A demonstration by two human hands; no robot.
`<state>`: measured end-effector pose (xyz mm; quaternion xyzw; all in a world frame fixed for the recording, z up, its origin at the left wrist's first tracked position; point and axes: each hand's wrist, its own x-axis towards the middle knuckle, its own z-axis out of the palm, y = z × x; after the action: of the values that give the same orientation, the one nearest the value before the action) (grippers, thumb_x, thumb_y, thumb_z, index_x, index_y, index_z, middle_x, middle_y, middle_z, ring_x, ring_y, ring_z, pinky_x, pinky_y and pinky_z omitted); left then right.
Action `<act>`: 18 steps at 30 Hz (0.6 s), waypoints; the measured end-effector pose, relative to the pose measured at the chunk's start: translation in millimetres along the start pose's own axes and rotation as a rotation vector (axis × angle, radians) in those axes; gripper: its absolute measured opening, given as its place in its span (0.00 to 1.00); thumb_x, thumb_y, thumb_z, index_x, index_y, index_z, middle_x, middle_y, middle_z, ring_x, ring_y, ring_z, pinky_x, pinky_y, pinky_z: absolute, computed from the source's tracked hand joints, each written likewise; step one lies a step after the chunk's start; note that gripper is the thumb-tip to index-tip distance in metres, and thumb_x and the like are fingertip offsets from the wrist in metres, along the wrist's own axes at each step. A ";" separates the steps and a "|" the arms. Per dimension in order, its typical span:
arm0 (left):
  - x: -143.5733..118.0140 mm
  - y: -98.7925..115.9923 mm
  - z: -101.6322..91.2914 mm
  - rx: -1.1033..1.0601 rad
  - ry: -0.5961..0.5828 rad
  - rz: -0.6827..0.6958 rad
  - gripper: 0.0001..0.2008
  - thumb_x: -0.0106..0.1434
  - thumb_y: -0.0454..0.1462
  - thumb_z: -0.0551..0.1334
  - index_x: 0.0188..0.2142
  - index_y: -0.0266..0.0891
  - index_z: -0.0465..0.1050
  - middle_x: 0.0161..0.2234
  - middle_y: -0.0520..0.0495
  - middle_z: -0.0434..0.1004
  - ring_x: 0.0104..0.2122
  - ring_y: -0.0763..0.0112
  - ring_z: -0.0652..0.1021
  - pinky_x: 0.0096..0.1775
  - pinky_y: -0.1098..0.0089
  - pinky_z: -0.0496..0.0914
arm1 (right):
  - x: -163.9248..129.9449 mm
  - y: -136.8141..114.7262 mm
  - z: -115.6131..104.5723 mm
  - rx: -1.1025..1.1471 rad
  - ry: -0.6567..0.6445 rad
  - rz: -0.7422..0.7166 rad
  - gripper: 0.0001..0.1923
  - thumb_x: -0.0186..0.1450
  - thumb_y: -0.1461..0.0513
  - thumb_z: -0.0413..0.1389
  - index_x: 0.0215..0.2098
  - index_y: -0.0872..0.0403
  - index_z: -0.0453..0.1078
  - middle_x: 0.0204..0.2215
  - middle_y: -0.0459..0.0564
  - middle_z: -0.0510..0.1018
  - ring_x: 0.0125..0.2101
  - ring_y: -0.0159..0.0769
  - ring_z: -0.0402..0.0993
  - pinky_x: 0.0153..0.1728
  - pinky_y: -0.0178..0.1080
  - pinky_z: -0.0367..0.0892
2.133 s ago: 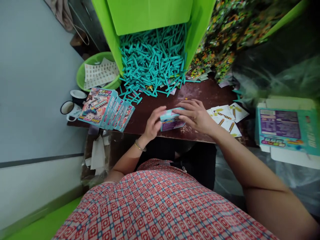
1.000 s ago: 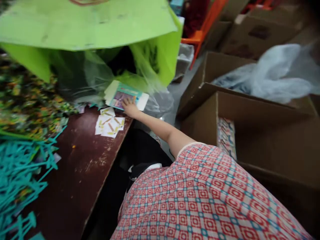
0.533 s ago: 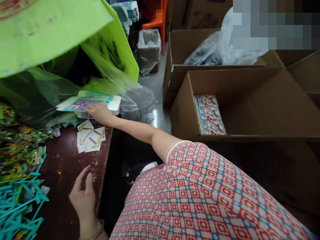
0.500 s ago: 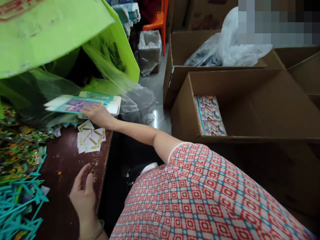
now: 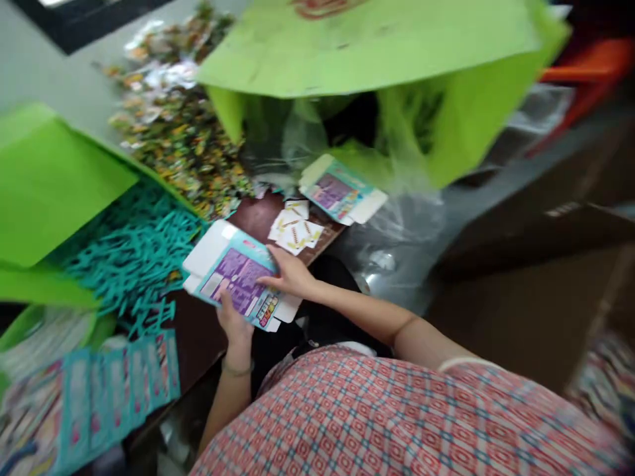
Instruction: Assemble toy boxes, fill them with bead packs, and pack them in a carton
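A flattened teal and purple carton (image 5: 238, 274), its white end flaps spread, is held in front of me at the table's edge. My left hand (image 5: 234, 320) grips its lower side, thumb on the printed face. My right hand (image 5: 290, 272) holds the upper right side, thumb across the print; the other fingers are hidden behind the card. Beyond it, a second flat carton (image 5: 340, 188) lies at the table's far corner. Small white printed cards (image 5: 296, 228) sit in a loose pile between the two cartons.
Teal plastic pieces (image 5: 143, 244) are heaped at left, with small orange and green packets (image 5: 183, 139) behind. Teal printed packs (image 5: 119, 390) lie in a row at lower left. A green bin (image 5: 372, 46) overhangs the far side. Brown cardboard boxes (image 5: 526, 304) stand on the right.
My right hand has brought a carton from the far corner toward me, and my left hand, open before, now grips it too. The view has swung left.
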<state>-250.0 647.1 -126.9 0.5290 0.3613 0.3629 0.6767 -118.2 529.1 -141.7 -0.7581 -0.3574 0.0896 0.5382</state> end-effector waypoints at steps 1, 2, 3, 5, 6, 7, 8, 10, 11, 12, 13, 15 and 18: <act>3.4 0.4 -3.8 -0.035 -0.004 0.030 0.37 0.56 0.61 0.71 0.55 0.39 0.72 0.54 0.36 0.79 0.54 0.52 0.81 0.55 0.53 0.77 | -2.9 0.0 6.5 0.030 -0.005 -0.007 0.51 0.61 0.41 0.67 0.74 0.52 0.57 0.68 0.65 0.68 0.66 0.58 0.67 0.67 0.58 0.63; 7.4 0.6 -7.9 -0.056 -0.015 0.054 0.39 0.55 0.62 0.71 0.56 0.40 0.71 0.55 0.36 0.79 0.53 0.52 0.81 0.54 0.54 0.77 | -7.3 -0.6 12.1 0.055 0.006 -0.019 0.52 0.61 0.41 0.67 0.74 0.52 0.56 0.69 0.65 0.66 0.68 0.59 0.65 0.68 0.58 0.62; 11.6 0.5 -12.1 -0.058 -0.025 0.072 0.39 0.55 0.63 0.71 0.57 0.41 0.70 0.55 0.36 0.79 0.52 0.54 0.82 0.53 0.56 0.77 | -12.1 -1.8 16.2 0.078 0.028 -0.032 0.51 0.61 0.41 0.66 0.74 0.52 0.55 0.70 0.65 0.64 0.69 0.58 0.63 0.69 0.58 0.61; 19.6 -1.7 -20.0 -0.017 -0.024 0.115 0.38 0.59 0.62 0.69 0.59 0.42 0.68 0.55 0.36 0.79 0.52 0.57 0.82 0.53 0.59 0.77 | -19.9 -5.8 20.8 0.112 0.074 -0.057 0.47 0.64 0.43 0.65 0.73 0.51 0.56 0.70 0.64 0.65 0.70 0.56 0.62 0.69 0.58 0.61; 23.0 -3.8 -22.9 0.017 -0.014 0.149 0.37 0.61 0.62 0.67 0.60 0.42 0.67 0.56 0.36 0.78 0.52 0.58 0.82 0.54 0.60 0.76 | -22.2 -7.9 21.4 0.125 0.090 -0.068 0.43 0.66 0.45 0.64 0.72 0.50 0.58 0.69 0.62 0.66 0.69 0.54 0.63 0.69 0.58 0.62; 25.7 -6.3 -24.4 0.057 0.002 0.190 0.37 0.64 0.62 0.65 0.62 0.42 0.65 0.57 0.36 0.78 0.53 0.59 0.81 0.54 0.60 0.75 | -23.3 -9.5 20.9 0.138 0.104 -0.077 0.39 0.67 0.46 0.63 0.70 0.48 0.60 0.67 0.60 0.69 0.68 0.53 0.66 0.67 0.57 0.64; 27.6 -9.0 -24.2 0.098 0.019 0.233 0.37 0.66 0.61 0.63 0.64 0.43 0.63 0.58 0.36 0.76 0.55 0.60 0.80 0.56 0.61 0.74 | -23.0 -9.8 19.0 0.151 0.112 -0.081 0.34 0.67 0.47 0.62 0.67 0.47 0.64 0.65 0.58 0.72 0.65 0.51 0.70 0.65 0.56 0.67; 28.8 -13.9 -18.3 0.165 0.028 0.305 0.39 0.68 0.61 0.62 0.69 0.44 0.57 0.61 0.36 0.74 0.58 0.61 0.78 0.59 0.60 0.72 | -17.5 -3.4 8.6 0.178 0.094 -0.064 0.23 0.68 0.48 0.62 0.57 0.47 0.71 0.53 0.54 0.81 0.53 0.47 0.79 0.54 0.51 0.76; 28.2 -15.7 -13.2 0.183 -0.002 0.326 0.41 0.68 0.61 0.61 0.71 0.45 0.54 0.62 0.35 0.73 0.59 0.60 0.77 0.60 0.60 0.71 | -11.4 4.2 -1.8 0.183 0.075 -0.043 0.19 0.67 0.48 0.62 0.51 0.48 0.73 0.45 0.51 0.83 0.45 0.45 0.82 0.47 0.48 0.78; 26.9 -16.8 -7.5 0.188 -0.061 0.336 0.43 0.67 0.62 0.60 0.72 0.45 0.51 0.63 0.34 0.71 0.60 0.59 0.76 0.60 0.60 0.70 | -2.8 14.6 -16.8 0.174 0.067 -0.015 0.17 0.66 0.47 0.62 0.45 0.49 0.73 0.39 0.49 0.83 0.38 0.43 0.81 0.40 0.45 0.78; 25.1 -17.5 -2.1 0.181 -0.142 0.337 0.45 0.68 0.63 0.59 0.73 0.46 0.49 0.66 0.33 0.68 0.59 0.59 0.77 0.60 0.60 0.71 | 8.4 27.3 -36.9 0.138 0.086 0.020 0.16 0.65 0.47 0.63 0.40 0.49 0.73 0.34 0.47 0.82 0.33 0.40 0.80 0.35 0.43 0.77; 21.7 -18.5 3.7 0.155 -0.312 0.318 0.44 0.69 0.63 0.58 0.75 0.49 0.46 0.70 0.32 0.62 0.57 0.59 0.78 0.56 0.60 0.73 | 35.8 55.5 -91.3 0.013 0.221 0.099 0.18 0.61 0.45 0.64 0.35 0.48 0.70 0.30 0.48 0.80 0.29 0.39 0.77 0.31 0.41 0.74; 21.0 -24.5 -5.9 0.178 -0.424 0.239 0.41 0.69 0.61 0.59 0.74 0.51 0.51 0.71 0.31 0.59 0.50 0.61 0.81 0.52 0.61 0.75 | 76.1 88.2 -186.5 -0.207 0.429 0.198 0.20 0.62 0.42 0.61 0.32 0.47 0.66 0.29 0.55 0.79 0.26 0.39 0.74 0.28 0.43 0.69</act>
<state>-242.6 663.8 -154.2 0.6896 0.1769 0.2879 0.6405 73.6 422.9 -124.9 -0.8420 -0.1660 -0.0581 0.5099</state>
